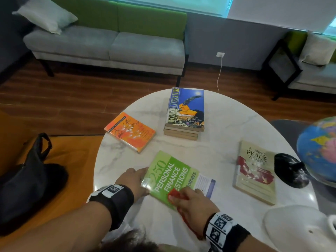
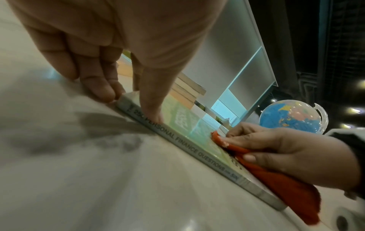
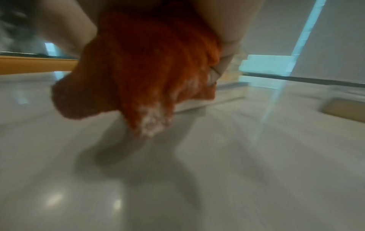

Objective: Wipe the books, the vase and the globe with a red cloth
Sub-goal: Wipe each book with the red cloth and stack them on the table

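Note:
A green paperback [image 1: 171, 176] lies flat at the near edge of the round marble table [image 1: 218, 124]. My left hand [image 1: 141, 179] steadies its left corner: thumb pressing the cover by the spine [image 2: 187, 146], straight fingers [image 2: 102, 90] against the corner. My right hand [image 1: 183, 195] grips a bunched red cloth [image 1: 175, 194] and presses it on the cover's near part; the cloth [image 2: 276, 184] trails off the book. The blue globe [image 1: 318, 148] stands at the right edge. A white rounded object [image 1: 294, 228], perhaps the vase, sits near right.
On the table also lie an orange book [image 1: 130, 131], a stack of books [image 1: 187, 113] topped by a blue one, and a beige book [image 1: 254, 171]. A black bag [image 1: 31, 179] rests to the left. A grey and green sofa [image 1: 109, 42] stands beyond.

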Demonstrator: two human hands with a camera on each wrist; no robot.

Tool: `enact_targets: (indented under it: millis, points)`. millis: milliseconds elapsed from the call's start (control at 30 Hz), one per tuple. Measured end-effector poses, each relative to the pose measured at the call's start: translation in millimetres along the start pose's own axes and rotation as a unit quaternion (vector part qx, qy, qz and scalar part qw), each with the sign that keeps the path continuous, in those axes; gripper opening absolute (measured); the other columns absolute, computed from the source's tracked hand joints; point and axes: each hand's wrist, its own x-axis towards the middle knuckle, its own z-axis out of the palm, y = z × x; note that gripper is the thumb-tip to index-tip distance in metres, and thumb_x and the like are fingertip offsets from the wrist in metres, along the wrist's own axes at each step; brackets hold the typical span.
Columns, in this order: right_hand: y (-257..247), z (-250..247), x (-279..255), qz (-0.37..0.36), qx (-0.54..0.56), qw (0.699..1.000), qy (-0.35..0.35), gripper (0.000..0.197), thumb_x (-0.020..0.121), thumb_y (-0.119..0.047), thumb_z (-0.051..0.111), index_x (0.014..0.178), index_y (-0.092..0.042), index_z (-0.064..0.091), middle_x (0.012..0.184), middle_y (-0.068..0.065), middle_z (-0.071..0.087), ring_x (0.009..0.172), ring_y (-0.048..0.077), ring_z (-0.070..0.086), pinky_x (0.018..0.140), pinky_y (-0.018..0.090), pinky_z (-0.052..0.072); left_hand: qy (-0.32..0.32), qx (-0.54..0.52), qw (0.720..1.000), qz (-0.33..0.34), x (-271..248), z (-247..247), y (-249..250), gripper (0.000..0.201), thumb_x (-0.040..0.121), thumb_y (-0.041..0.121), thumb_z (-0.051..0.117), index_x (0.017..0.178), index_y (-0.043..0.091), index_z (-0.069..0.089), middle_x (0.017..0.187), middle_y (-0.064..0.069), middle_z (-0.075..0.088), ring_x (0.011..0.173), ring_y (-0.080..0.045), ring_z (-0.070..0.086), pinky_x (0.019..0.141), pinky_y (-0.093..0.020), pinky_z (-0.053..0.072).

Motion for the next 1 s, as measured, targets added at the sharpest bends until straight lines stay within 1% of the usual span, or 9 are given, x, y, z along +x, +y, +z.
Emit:
enact_targets:
  millis: [100, 200, 300, 400, 567, 633, 733, 867, 1000]
  points:
    - [43, -2, -8, 0.124, 0.057, 0.991, 0.016, 0.043, 0.093, -0.061, 0.023, 0.132, -0.052, 0.039, 0.118, -0.007, 0.045, 0.101, 0.016, 0.048, 0.091, 0.022, 0.039, -0.004, -0.003, 1.0, -0.007, 0, -1, 0, 0.08, 0.078, 0.04, 0.07, 0.145, 0.042, 0.026, 0.107, 0.001, 0.044, 0.112, -0.02, 0.053, 0.093, -0.025, 0.043]
    - [66, -10, -13, 0.219, 0.058, 0.973, 0.041, 0.063, 0.083, -0.076, 0.016, 0.133, -0.046, 0.04, 0.117, -0.006, 0.047, 0.093, 0.011, 0.045, 0.09, 0.027, 0.042, -0.007, -0.006, 1.0, -0.011, -1, -1, 1, 0.079, 0.079, 0.04, 0.07, 0.145, 0.041, 0.027, 0.11, 0.0, 0.046, 0.112, -0.019, 0.053, 0.095, -0.026, 0.044]
    - [38, -7, -11, 0.137, -0.014, 0.99, -0.041, 0.057, 0.095, -0.034, 0.045, 0.147, -0.038, 0.021, 0.134, -0.003, 0.035, 0.109, 0.025, 0.043, 0.099, 0.035, 0.042, -0.01, 0.005, 1.0, -0.016, 0, -3, 2, 0.079, 0.078, 0.042, 0.07, 0.145, 0.04, 0.028, 0.115, -0.001, 0.048, 0.112, -0.019, 0.053, 0.094, -0.027, 0.044]
    - [21, 11, -15, 0.025, -0.022, 0.999, 0.015, 0.054, 0.089, -0.026, 0.05, 0.141, -0.038, 0.037, 0.119, -0.001, 0.046, 0.092, 0.027, 0.055, 0.083, 0.035, 0.053, -0.016, 0.009, 1.0, -0.022, 0, -4, 3, 0.078, 0.078, 0.042, 0.071, 0.144, 0.037, 0.029, 0.119, -0.001, 0.049, 0.113, -0.02, 0.052, 0.093, -0.028, 0.044]
    - [63, -20, -11, 0.211, 0.082, 0.973, 0.039, 0.039, 0.097, -0.047, 0.033, 0.136, -0.045, 0.036, 0.124, -0.003, 0.047, 0.106, 0.021, 0.053, 0.099, 0.032, 0.044, -0.022, 0.008, 0.999, -0.031, -1, -6, 6, 0.08, 0.077, 0.041, 0.072, 0.144, 0.036, 0.03, 0.123, -0.002, 0.051, 0.114, -0.02, 0.053, 0.094, -0.028, 0.045]
    - [77, -25, -9, 0.244, 0.031, 0.969, 0.018, 0.046, 0.099, -0.039, 0.031, 0.145, -0.038, 0.027, 0.13, -0.002, 0.042, 0.109, 0.022, 0.051, 0.101, 0.033, 0.043, -0.023, 0.008, 0.999, -0.037, -1, -7, 6, 0.08, 0.076, 0.041, 0.073, 0.144, 0.037, 0.031, 0.124, -0.001, 0.052, 0.113, -0.019, 0.054, 0.092, -0.028, 0.046]
    - [73, -15, -10, 0.246, 0.045, 0.968, 0.007, 0.047, 0.098, -0.042, 0.033, 0.143, -0.031, 0.031, 0.123, 0.001, 0.045, 0.102, 0.02, 0.053, 0.096, 0.032, 0.045, -0.027, 0.013, 0.999, -0.042, -2, -9, 8, 0.08, 0.074, 0.041, 0.073, 0.143, 0.035, 0.032, 0.122, 0.0, 0.053, 0.111, -0.019, 0.055, 0.091, -0.029, 0.047]
    - [61, -5, -31, 0.197, 0.014, 0.98, 0.036, 0.028, 0.093, -0.055, 0.037, 0.112, -0.035, 0.041, 0.107, -0.002, 0.054, 0.09, 0.015, 0.057, 0.087, 0.034, 0.049, -0.029, 0.016, 0.998, -0.051, -2, -10, 12, 0.071, 0.072, 0.038, 0.076, 0.133, 0.03, 0.04, 0.113, 0.001, 0.054, 0.103, -0.018, 0.057, 0.085, -0.029, 0.049]
    - [73, -17, -39, 0.245, 0.037, 0.968, -0.031, 0.05, 0.099, -0.03, 0.034, 0.146, -0.042, 0.021, 0.129, -0.003, 0.037, 0.116, 0.019, 0.046, 0.104, 0.027, 0.038, -0.032, 0.041, 0.996, -0.077, -1, -12, 18, 0.062, 0.07, 0.04, 0.076, 0.122, 0.023, 0.047, 0.115, 0.002, 0.056, 0.104, -0.017, 0.058, 0.086, -0.028, 0.049]
